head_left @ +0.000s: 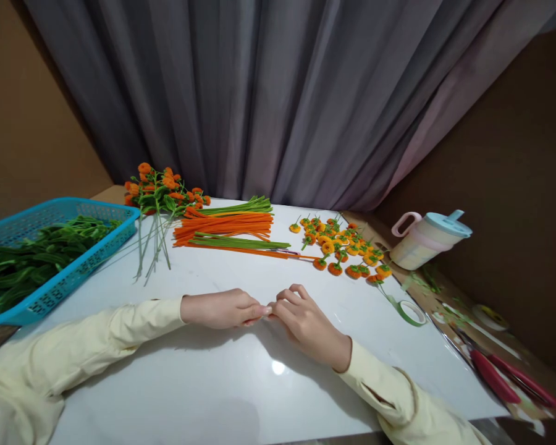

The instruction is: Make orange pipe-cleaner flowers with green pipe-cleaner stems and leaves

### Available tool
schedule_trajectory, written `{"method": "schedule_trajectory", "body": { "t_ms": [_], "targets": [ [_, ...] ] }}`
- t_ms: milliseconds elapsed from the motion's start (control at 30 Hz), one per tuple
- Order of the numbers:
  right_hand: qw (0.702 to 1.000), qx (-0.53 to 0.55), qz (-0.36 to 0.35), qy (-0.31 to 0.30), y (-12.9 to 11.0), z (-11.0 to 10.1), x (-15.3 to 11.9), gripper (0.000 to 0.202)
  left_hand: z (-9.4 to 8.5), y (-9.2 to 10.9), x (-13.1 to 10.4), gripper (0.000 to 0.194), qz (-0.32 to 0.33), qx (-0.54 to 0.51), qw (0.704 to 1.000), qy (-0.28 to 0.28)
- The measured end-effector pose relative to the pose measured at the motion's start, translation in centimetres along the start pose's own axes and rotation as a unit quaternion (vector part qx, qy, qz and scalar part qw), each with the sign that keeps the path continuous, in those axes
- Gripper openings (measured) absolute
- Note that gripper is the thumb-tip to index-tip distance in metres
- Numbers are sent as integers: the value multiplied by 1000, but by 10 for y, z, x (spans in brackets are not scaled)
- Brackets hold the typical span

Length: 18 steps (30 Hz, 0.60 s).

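Observation:
My left hand (227,308) and my right hand (306,318) meet fingertip to fingertip over the white tabletop (204,383). Both are closed in a pinch, and whatever lies between the fingertips is too small or hidden to make out. Beyond them lies a bundle of orange pipe cleaners (231,225), with green pipe cleaners (241,243) just in front and more green ones behind. Small orange and yellow flower heads (327,247) with green stubs are spread to the right of the bundle.
A blue basket (81,272) of green leaves stands at the left. Stemmed orange flowers (167,182) lie at the back left. On the right are a pitcher (429,241), a roll of green tape (412,313) and red-handled pliers (495,377). A grey curtain (241,93) hangs behind.

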State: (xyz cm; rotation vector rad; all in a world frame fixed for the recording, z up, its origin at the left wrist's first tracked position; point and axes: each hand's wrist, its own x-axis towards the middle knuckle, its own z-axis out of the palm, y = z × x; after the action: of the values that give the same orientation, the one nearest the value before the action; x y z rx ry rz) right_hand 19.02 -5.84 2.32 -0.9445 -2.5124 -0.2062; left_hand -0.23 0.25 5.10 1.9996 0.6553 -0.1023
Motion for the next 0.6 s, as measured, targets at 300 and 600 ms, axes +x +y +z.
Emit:
{"method": "schedule_trajectory", "body": {
  "t_ms": [300, 600],
  "targets": [
    [986, 98, 119, -57, 1, -19, -12, 19, 0, 1, -3, 48, -25, -98, 993, -53],
    [953, 148, 242, -108, 22, -48, -54, 20, -7, -10, 3, 51, -84, -257, 955, -124]
  ]
}}
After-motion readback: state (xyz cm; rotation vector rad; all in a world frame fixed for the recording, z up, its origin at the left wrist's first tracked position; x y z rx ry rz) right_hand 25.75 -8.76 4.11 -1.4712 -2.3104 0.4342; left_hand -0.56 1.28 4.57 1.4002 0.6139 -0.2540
